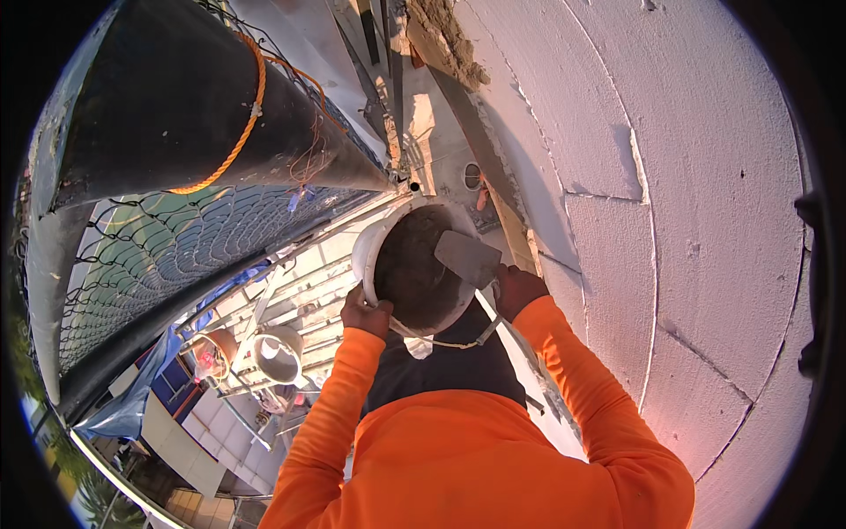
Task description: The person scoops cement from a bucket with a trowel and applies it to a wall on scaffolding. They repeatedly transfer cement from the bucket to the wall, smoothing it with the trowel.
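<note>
A white bucket (373, 242) with dark grey material (407, 269) inside is held in front of my body. My left hand (364, 313) is closed on its rim at the left side, near the lower edge. My right hand (518, 291) grips a flat metal trowel (467, 257) by its handle, which is mostly hidden in the fingers; the blade lies over the right part of the bucket's opening. A pale curved bucket handle (454, 344) hangs below the rim.
A white block wall (696, 220) rises at the right. A dark metal post with orange rope (159, 115) and chain-link fence (141, 256) stand at the left. Slatted scaffolding (313, 280) below holds more buckets (266, 353). A long board (507, 216) runs along the wall.
</note>
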`<state>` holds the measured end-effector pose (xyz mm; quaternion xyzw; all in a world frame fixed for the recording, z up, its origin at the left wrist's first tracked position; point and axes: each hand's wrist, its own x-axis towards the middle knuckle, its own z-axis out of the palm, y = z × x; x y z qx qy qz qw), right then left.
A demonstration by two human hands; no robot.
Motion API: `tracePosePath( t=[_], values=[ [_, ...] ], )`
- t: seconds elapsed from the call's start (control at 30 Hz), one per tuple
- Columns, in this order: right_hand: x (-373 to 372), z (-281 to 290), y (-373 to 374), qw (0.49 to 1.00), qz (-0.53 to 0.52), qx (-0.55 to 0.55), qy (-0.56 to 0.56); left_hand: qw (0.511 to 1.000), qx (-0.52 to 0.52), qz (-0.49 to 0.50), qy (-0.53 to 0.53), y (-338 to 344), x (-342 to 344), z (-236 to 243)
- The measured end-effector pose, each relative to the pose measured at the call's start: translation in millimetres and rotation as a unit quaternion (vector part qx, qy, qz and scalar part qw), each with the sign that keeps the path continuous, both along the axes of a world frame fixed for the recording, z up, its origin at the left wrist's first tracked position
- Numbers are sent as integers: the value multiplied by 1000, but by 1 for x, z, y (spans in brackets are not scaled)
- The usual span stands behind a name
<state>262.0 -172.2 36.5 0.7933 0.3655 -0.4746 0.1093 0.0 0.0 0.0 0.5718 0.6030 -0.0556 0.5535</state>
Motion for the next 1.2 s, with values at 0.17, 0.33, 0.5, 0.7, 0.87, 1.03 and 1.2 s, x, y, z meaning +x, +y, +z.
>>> tracePosePath(
  t=[0.17,0.33,0.5,0.7,0.87,1.03,1.2],
  values=[
    [-54,-70,44,989,-18,115,-87,995,61,-11,-74,-14,-3,-5],
    [-91,-41,13,952,-66,287,-83,996,49,-23,-70,-11,-12,1],
    [-82,-39,16,965,-59,249,-61,998,51,-5,-45,-7,-8,-1],
    [-54,-40,-11,946,-22,309,-91,997,24,22,-66,0,-16,-18],
    [-43,-24,-5,958,-36,275,-80,998,35,26,-39,5,-25,-37],
    [1,-5,28,950,-112,272,-104,999,45,16,-21,13,-18,-43],
    [80,5,122,932,-159,280,-166,997,36,64,-38,11,-14,-49]
  ],
)
